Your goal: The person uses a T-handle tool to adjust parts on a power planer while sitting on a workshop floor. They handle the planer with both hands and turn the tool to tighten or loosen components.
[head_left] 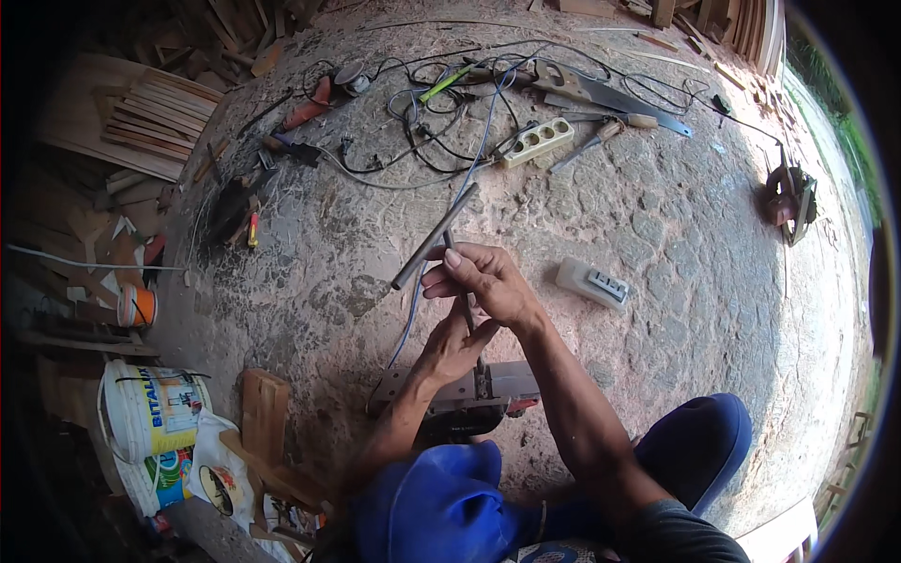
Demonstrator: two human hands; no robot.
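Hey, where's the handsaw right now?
In the head view, the handsaw lies on the ground near the top, right of centre, just beyond the pale power strip and the wooden-handled tools.

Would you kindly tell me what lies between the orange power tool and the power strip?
In the head view, tangled cables lie on the floor between the orange power tool and the power strip.

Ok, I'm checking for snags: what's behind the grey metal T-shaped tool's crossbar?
Rough grey floor and a thin blue cable show around the crossbar. Whatever lies directly behind it or the right hand is covered.
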